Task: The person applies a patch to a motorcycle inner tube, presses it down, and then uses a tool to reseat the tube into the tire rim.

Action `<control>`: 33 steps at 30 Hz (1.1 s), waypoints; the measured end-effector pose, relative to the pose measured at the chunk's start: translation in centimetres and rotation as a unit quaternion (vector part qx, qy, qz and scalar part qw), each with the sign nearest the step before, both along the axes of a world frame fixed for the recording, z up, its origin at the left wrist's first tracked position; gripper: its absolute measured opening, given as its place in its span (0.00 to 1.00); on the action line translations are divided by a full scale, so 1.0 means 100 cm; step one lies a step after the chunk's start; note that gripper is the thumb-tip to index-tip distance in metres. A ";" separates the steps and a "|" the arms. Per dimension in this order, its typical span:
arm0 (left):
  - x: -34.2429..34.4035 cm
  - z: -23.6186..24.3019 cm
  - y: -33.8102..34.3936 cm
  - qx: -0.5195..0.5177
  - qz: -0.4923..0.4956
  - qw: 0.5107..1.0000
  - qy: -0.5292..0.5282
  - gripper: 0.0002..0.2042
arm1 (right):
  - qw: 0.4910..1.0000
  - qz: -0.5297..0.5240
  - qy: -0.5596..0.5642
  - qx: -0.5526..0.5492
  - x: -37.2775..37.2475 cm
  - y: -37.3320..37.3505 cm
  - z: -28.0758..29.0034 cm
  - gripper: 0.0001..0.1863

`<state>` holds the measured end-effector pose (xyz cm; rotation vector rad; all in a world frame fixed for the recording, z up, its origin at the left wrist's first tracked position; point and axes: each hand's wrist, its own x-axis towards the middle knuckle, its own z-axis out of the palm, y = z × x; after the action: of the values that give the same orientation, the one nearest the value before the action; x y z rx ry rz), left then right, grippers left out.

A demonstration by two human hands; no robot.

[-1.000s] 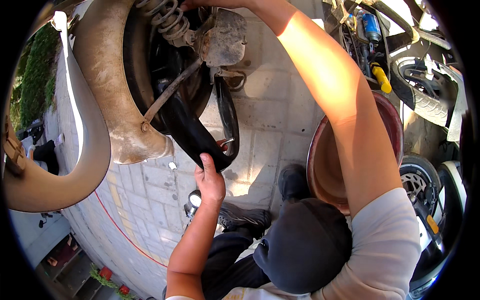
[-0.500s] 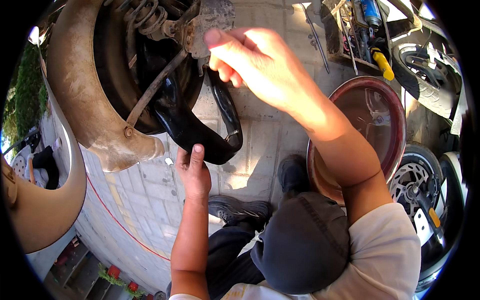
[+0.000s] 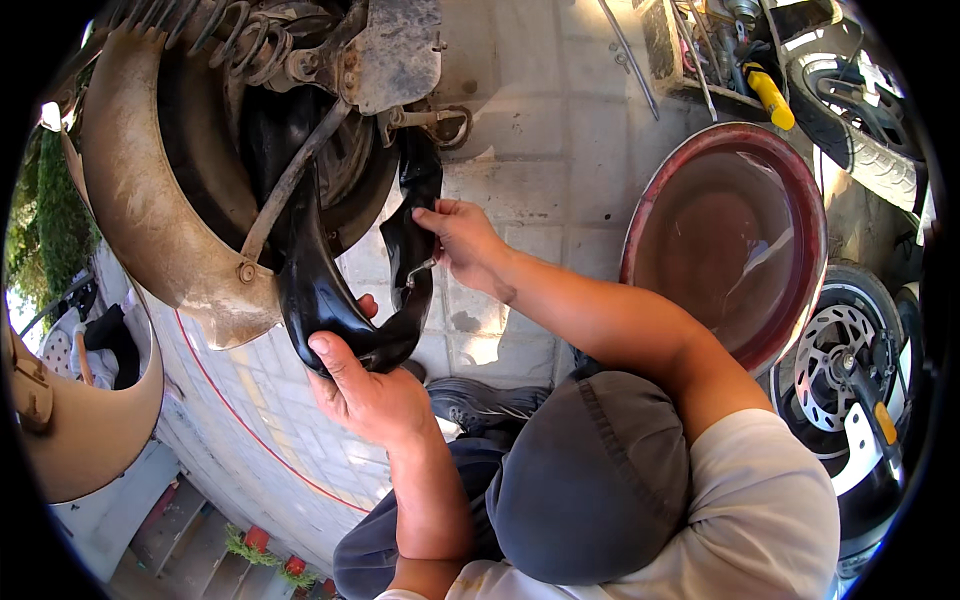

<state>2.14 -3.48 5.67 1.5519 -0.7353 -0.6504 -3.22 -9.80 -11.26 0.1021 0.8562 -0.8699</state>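
A limp black inner tube hangs in a loop out of the raised wheel at upper left. My left hand holds the loop's lowest bend, thumb on the near side and a fingertip showing beyond it. Higher up on the loop's right side, my right hand pinches the tube between thumb and fingers. A metal valve stem sticks out of the tube just below those fingers. The dark tyre sits behind a dirty beige fender, and a rusty metal strut crosses in front of the wheel.
Right of my arm stands a reddish basin of water. Beyond it are a wooden toolbox and a yellow-handled tool. A wheel with a brake disc is at far right. A red cord crosses the paving.
My right hand has come down from beside the metal bracket and taken hold of the tube near the valve. My left hand now grips the tube's bottom bend, which has shifted left.
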 end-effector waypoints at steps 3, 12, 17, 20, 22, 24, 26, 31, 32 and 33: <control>0.008 -0.032 0.008 0.002 -0.003 0.999 -0.046 0.24 | 0.982 -0.103 0.102 -0.124 -0.025 -0.046 0.000 0.06; 0.001 -0.055 0.001 -0.027 0.024 0.989 0.141 0.25 | 0.989 -0.031 -0.117 0.080 -0.042 0.043 -0.022 0.18; 0.009 -0.056 0.004 -0.014 -0.008 0.984 0.175 0.27 | 0.911 0.081 -0.403 0.013 -0.055 0.054 0.017 0.34; 0.006 -0.053 0.005 0.035 -0.018 0.985 0.168 0.30 | 0.931 0.082 -0.357 0.002 -0.041 0.054 0.009 0.26; 0.013 -0.064 0.008 -0.031 -0.015 0.967 0.252 0.31 | 0.944 0.057 -0.324 0.006 -0.031 0.043 0.014 0.19; 0.032 -0.086 0.013 -0.066 0.041 0.953 0.294 0.32 | 0.948 0.024 -0.318 0.020 -0.026 0.029 0.016 0.14; 0.057 -0.119 0.009 -0.024 0.028 0.995 0.097 0.28 | 0.952 0.003 -0.306 0.013 -0.024 0.018 0.024 0.12; 0.128 -0.160 -0.027 -0.003 -0.111 0.990 -0.083 0.22 | 0.952 0.042 -0.301 0.023 -0.017 0.012 0.036 0.14; 0.126 -0.159 -0.038 -0.009 -0.121 0.991 -0.062 0.22 | 0.949 0.050 -0.309 0.029 -0.018 0.011 0.036 0.14; 0.120 -0.156 -0.044 -0.017 -0.124 0.991 -0.044 0.22 | 0.946 0.060 -0.318 0.035 -0.019 0.010 0.037 0.14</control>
<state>14.12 -7.88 -9.92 1.4775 -1.0120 -0.7511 -5.16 -8.81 -7.58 0.3678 0.2811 -0.6317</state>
